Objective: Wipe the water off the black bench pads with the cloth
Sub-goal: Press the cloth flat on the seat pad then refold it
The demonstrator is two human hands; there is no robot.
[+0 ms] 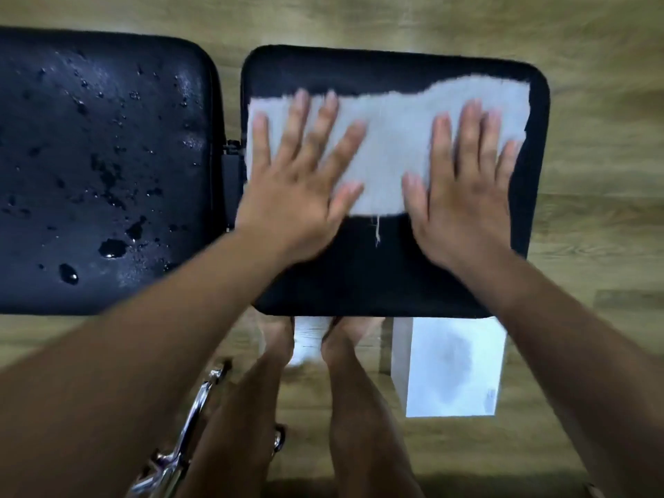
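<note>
While we look down past our two bare legs (pixel 345 407) and the white box (pixel 449 368) on the wooden floor (pixel 593 217), the near strip of the right pad (pixel 359 274) shows no drops that we can make out. Just beyond, our left hand (pixel 298 181) and right hand (pixel 463 185) lie flat with fingers spread, palms on the pad and fingers pressing the one white cloth (pixel 391 138) that spans its far half. We count two black pads, and we judge the task about half done: the left pad (pixel 100 167), across the narrow gap, is beaded with many droplets and small puddles and seems untouched, so it is left to wipe.
</note>
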